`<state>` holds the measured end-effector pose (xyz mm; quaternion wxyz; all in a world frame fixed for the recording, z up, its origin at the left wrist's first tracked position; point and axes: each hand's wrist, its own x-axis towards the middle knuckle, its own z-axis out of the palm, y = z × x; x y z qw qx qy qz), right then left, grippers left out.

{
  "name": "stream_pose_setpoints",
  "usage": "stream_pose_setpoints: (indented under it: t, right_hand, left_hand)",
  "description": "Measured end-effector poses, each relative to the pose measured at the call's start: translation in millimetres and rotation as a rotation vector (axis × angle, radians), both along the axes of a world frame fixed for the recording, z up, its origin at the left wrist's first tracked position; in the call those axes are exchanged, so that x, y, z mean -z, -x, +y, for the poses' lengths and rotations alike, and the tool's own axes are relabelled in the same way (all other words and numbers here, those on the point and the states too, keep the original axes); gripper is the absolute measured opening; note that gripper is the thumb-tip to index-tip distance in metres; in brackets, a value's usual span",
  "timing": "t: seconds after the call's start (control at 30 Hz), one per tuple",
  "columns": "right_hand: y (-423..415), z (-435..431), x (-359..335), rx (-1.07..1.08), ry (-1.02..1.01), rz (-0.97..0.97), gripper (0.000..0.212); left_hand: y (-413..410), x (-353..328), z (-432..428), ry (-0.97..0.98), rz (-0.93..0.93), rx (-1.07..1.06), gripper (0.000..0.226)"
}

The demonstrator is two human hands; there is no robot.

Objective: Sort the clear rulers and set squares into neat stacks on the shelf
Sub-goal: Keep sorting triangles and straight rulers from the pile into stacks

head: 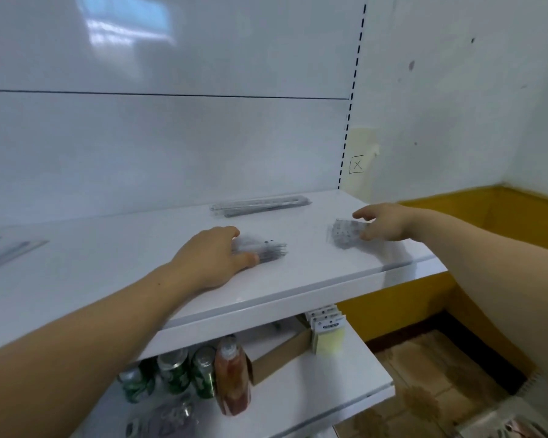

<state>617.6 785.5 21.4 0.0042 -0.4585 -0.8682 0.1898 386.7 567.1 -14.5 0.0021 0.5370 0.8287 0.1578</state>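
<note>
At the far left of the shelf [298, 279] lie some flat clear pieces [10, 251]. The left hand [212, 257] has its grip closed round some rulers [266, 248], which stick out to the right and rest on the shelf. Behind them, by the back wall, lies a stack [260, 204], its long side running left to right, much the same way. So this hand looks nearer to it. The right hand [383, 222] pinches a blurry clear bunch [345, 233]; I cannot tell if it is rulers or set squares.
</note>
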Motion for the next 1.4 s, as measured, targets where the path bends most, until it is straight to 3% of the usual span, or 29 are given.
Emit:
stream_pose_setpoints:
  t: [0.2,0.4,0.87,1.13,1.4]
  right_hand:
    - [26.6,-10.7,-16.8,-0.118,-0.068,0.081,0.062]
    - [105.0,-68.3,-19.8,-0.421,-0.22,0.108,0.061]
    - [304.1,-308.5,-24.1,-0.87,-0.281,0.216,0.068]
    - [405.1,-443.8,-7.9,-0.932,-0.221,0.187,0.068]
    - [472.4,-460.7,1.3,-0.801,-0.199,0.083,0.066]
  left_hand:
    - [-2.2,-5.9,-4.7,0.042,-0.041,-0.061,0.086]
    - [13.6,-18.2,-47.1,0.052,-0.067,-0.166,0.078]
    - [124.7,-18.6,-313.9,0.029,-0.104,-0.616,0.081]
    - [206.2,-19.7,-456.4,0.036,-0.081,-0.758,0.073]
    - [279.3,-18.8,-489.7,0.057,-0.087,-0.793,0.068]
